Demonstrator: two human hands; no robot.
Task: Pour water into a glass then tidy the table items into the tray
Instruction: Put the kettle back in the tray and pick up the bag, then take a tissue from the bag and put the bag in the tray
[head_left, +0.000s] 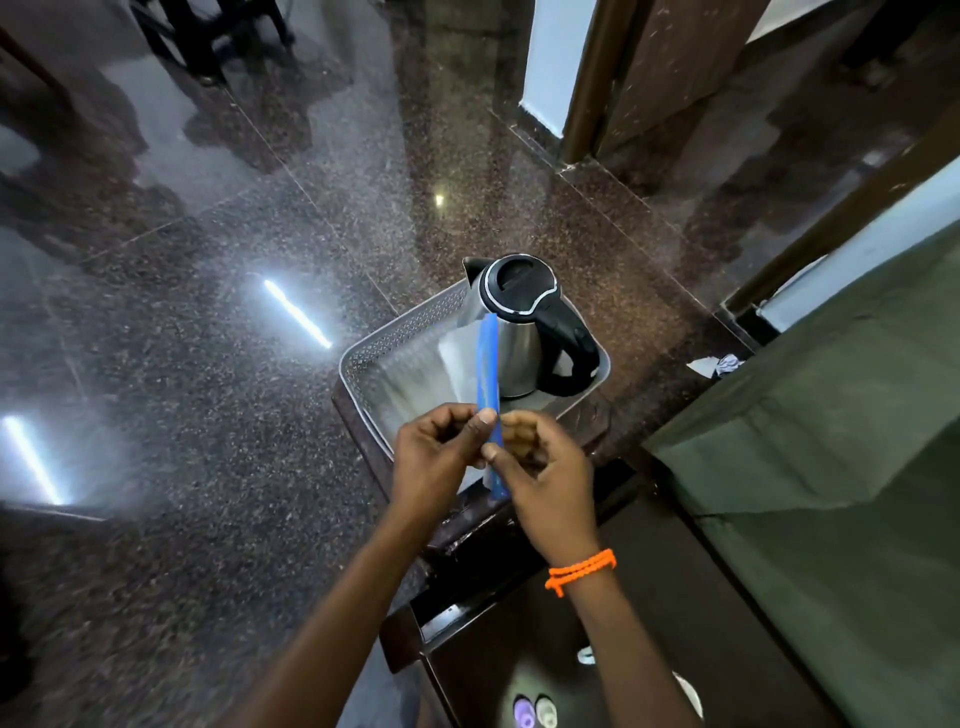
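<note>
Pinched upright between left hand (439, 454) and right hand (540, 467), blue packet (489, 364) held over tray (395, 332) beside kettle (519, 332), likely for dropping in.

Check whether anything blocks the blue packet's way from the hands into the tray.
Nothing visible does. Both the left hand and right hand hold the blue packet just above the near edge of the tray. The kettle stands in the tray's far right part; the near left floor looks open.
</note>
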